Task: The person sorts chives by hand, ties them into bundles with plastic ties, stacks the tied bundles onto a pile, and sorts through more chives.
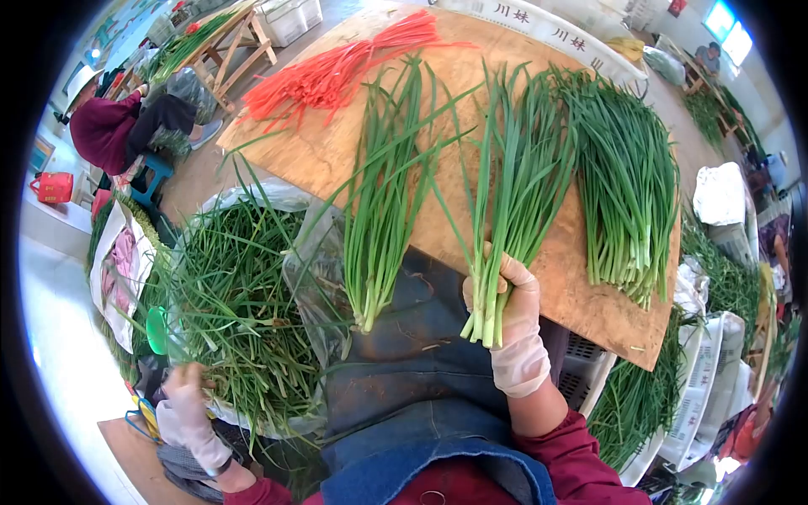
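Observation:
Wearing a thin whitish glove, my right hand (518, 307) is closed around the pale stem ends of a bunch of garlic chives (526, 168), whose leaves fan away over the wooden board (581, 316). A smaller bunch of chives (383, 202) lies to its left, stems hanging past the board's near edge. On the right of the board rests a thick stack of chives (627, 185). My left hand (189, 396), also gloved, is beside the near left edge of a heap of loose greens (248, 295); motion smears its fingers.
Red plastic ties (337, 71) are spread at the board's far left. A clear plastic bag (316, 286) lines the heap. Crates (703, 396) and more greens stand at right. A seated person (114, 118) works at far left, near a wooden trestle (231, 50).

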`<state>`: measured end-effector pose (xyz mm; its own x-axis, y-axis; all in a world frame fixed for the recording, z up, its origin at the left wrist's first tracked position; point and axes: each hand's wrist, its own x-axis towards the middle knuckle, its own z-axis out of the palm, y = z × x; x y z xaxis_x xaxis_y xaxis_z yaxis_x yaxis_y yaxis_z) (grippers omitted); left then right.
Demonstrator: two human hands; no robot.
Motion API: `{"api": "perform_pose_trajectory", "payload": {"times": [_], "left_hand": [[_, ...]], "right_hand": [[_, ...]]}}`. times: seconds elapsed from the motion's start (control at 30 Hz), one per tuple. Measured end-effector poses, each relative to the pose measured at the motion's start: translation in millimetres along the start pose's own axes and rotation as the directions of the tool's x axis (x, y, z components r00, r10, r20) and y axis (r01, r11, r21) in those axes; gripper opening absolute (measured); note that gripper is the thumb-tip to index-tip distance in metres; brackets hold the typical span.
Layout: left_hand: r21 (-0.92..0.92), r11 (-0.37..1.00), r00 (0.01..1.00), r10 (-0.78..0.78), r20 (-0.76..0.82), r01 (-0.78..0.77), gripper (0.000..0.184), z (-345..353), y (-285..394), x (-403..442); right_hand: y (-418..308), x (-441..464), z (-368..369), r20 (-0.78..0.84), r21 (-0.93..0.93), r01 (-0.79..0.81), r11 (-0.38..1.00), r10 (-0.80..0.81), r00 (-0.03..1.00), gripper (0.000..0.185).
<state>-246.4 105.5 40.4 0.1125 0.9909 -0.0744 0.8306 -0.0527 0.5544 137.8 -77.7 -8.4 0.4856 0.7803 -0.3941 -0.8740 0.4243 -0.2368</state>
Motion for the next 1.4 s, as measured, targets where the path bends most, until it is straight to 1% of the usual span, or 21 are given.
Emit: {"api": "perform_pose_trajectory", "payload": {"times": [0.03,0.07,0.1,0.13,0.17,0.2,0.23,0.3,0.37,0.47,0.57,0.67,0.73,0.77,0.83,0.97,1.0,1.03,1.13,1.23,1.4], "left_hand": [[0.525,0.851,0.998,0.049,-0.038,-0.022,0.03,16.4,-19.2,6.0],[0.688,0.714,0.878,0.405,-0.255,-0.129,0.029,39.6,-24.1,-9.2],[0.511,0.834,0.906,0.361,-0.219,-0.209,0.026,45.9,7.4,-13.3],[0.103,0.971,0.969,0.225,-0.102,-0.215,0.023,51.8,58.7,-25.8],[-0.076,0.92,0.923,0.382,-0.046,-0.384,0.021,66.4,80.4,-34.3],[-0.38,0.891,0.929,0.331,0.166,-0.25,0.019,78.3,111.8,-47.7],[-0.55,0.835,0.865,0.263,0.428,0.018,0.022,84.5,145.9,-60.3],[-0.506,0.8,0.614,0.231,0.754,0.321,0.026,99.0,190.9,-65.2],[-0.524,0.753,0.471,0.322,0.821,0.398,0.028,124.8,210.2,-66.0],[-0.529,0.7,0.433,0.335,0.836,0.48,0.025,146.6,212.5,-62.1],[-0.658,0.702,0.695,0.329,0.64,0.273,0.018,160.1,203.3,-69.7],[-0.571,0.779,0.795,0.508,0.332,-0.259,0.011,163.0,197.1,-76.5],[-0.373,0.642,0.672,0.738,0.063,-0.67,0.016,161.2,199.5,-76.6],[-0.327,0.584,0.603,0.796,0.053,-0.743,0.017,158.7,202.7,-75.9],[-0.235,0.448,0.452,0.891,0.041,-0.863,0.02,155.7,207.4,-75.6],[-0.328,0.427,0.45,0.893,0.005,-0.843,0.022,153.7,202.0,-75.7],[-0.427,0.502,0.539,0.842,0.041,-0.752,0.019,153.5,197.5,-77.4],[-0.571,0.672,0.711,0.673,0.203,-0.473,0.02,152.0,191.7,-82.8],[-0.691,0.694,0.755,0.34,0.56,0.2,0.027,146.0,193.7,-73.6],[-0.589,0.683,0.618,0.252,0.745,0.432,0.024,138.3,196.1,-64.5],[-0.641,0.675,0.602,0.354,0.715,0.364,0.018,153.8,190.9,-71.7]], "right_hand": [[2.6,-1.5,1.6,-0.004,-0.025,0.013,1.0,-0.014,1.0,0.011],[4.9,-2.7,2.6,-0.01,-0.05,0.028,0.998,-0.029,1.0,0.011],[6.4,-3.2,2.0,0.008,-0.037,0.011,0.999,-0.011,1.0,0.01],[8.8,-3.8,0.3,0.021,-0.025,-0.009,1.0,0.01,1.0,0.01],[11.3,-4.1,-0.9,0.038,-0.018,-0.034,0.999,0.034,0.999,0.01],[13.8,-4.3,-1.6,0.04,-0.023,-0.015,1.0,0.016,0.999,0.009],[16.0,-4.3,-1.8,0.028,-0.04,-0.012,0.999,0.013,1.0,0.01],[20.4,-5.9,-3.3,-0.001,-0.062,-0.002,0.998,0.002,1.0,0.012],[21.9,-7.5,-3.8,-0.022,-0.08,-0.017,0.997,0.016,1.0,0.017],[19.0,-8.1,-5.1,-0.032,-0.093,-0.03,0.995,0.027,0.999,0.02],[17.5,-9.1,-6.4,-0.115,-0.29,0.063,0.955,-0.1,0.988,0.018],[20.2,-18.4,9.9,-0.135,-0.431,0.112,0.896,-0.187,0.973,0.019],[20.7,-21.5,16.0,-0.175,-0.523,0.098,0.847,-0.219,0.96,0.02],[21.3,-21.1,16.5,-0.159,-0.516,0.103,0.851,-0.214,0.964,0.021],[22.7,-19.3,17.9,-0.126,-0.505,0.114,0.855,-0.204,0.971,0.021],[23.0,-17.3,17.1,-0.115,-0.476,0.11,0.873,-0.185,0.976,0.02],[21.9,-17.2,15.9,-0.117,-0.473,0.099,0.875,-0.174,0.978,0.02],[20.5,-17.4,14.9,-0.118,-0.471,0.088,0.878,-0.162,0.98,0.02],[18.8,-17.1,14.7,-0.123,-0.445,0.058,0.894,-0.125,0.985,0.024],[20.0,-17.9,17.8,-0.135,-0.429,0.069,0.901,-0.14,0.981,0.024],[24.1,-18.1,24.0,-0.148,-0.485,0.094,0.869,-0.188,0.971,0.019]]}}
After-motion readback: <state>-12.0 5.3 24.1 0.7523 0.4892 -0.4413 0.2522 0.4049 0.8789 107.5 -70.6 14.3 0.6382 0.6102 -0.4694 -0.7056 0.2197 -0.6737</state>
